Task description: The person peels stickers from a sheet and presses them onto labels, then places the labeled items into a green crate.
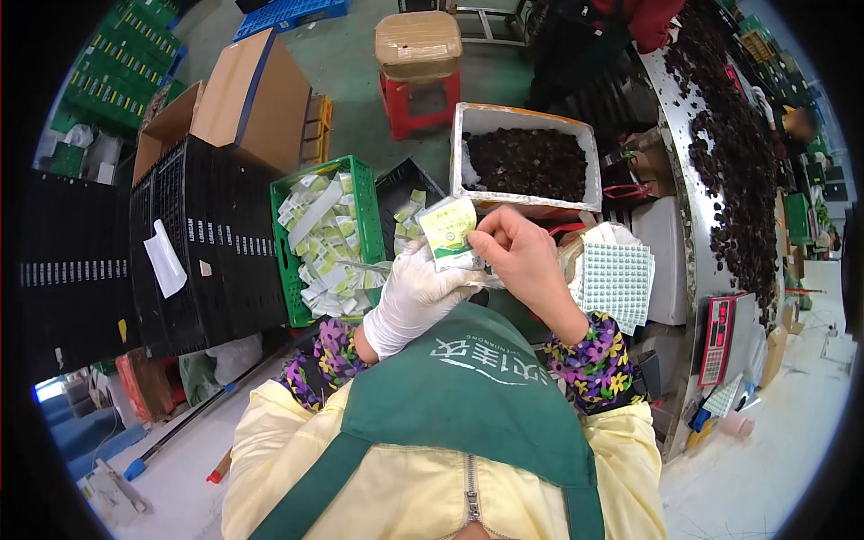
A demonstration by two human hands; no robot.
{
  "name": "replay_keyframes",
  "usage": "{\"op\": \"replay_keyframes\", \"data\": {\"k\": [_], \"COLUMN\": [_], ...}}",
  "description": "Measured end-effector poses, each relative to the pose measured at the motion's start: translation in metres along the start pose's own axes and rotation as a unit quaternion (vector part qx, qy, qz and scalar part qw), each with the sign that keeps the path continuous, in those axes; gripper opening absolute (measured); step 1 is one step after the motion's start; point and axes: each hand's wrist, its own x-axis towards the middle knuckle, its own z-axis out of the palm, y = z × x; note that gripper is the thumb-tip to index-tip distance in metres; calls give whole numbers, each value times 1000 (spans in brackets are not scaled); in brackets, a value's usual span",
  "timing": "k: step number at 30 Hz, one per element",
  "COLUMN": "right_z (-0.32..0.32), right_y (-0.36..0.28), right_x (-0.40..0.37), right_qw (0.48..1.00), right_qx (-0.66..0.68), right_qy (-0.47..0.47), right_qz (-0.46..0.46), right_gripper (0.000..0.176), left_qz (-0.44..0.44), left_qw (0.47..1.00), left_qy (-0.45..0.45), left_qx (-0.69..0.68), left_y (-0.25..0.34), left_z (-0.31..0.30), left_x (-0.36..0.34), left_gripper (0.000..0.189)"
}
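— While both hands are up near the chest, what does each one have?
— In its white glove, the left hand (409, 297) pinches the lower edge of a packet (447, 232) between thumb and fingers. Bare and curled, the right hand (515, 252) nips the same packet's right edge with its fingertips. So the packet sits in the air between the two hands.
— What could go wrong?
— I'd judge the glove the weak spot. A slick fingertip on something so thin could let it drop, and two hands pulling against each other could tear it.
— And around them?
— Just right of the right hand lies a sheet of labels (615, 279). Left of the gloved hand stands a green crate (368, 202) heaped with similar packets, and a dropped one would be hard to pick out among them. Beyond the hands is a white box (464, 148) of dark dried pieces, and farthest off a red stool (418, 103).
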Motion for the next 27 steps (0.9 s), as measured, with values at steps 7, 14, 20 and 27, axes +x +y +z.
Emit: {"op": "replay_keyframes", "data": {"k": [7,14,20,27], "right_z": [0,-19,3,14], "right_y": [18,-3,6,4], "right_x": [17,32,-6,-11], "right_qw": [951,941,972,987], "right_qx": [263,334,215,37], "right_qy": [-159,51,58,75], "right_qz": [34,24,-80,-139], "right_gripper": [20,18,26,29], "left_qz": [25,-137,-198,-97], "left_qw": [999,948,949,983], "left_qy": [-11,-105,-58,-26], "left_qx": [-34,-268,-237,-153], "left_y": [7,3,-2,-1], "left_z": [0,14,2,0], "left_x": [3,-17,-8,-3], "left_gripper": [33,16,17,21]}}
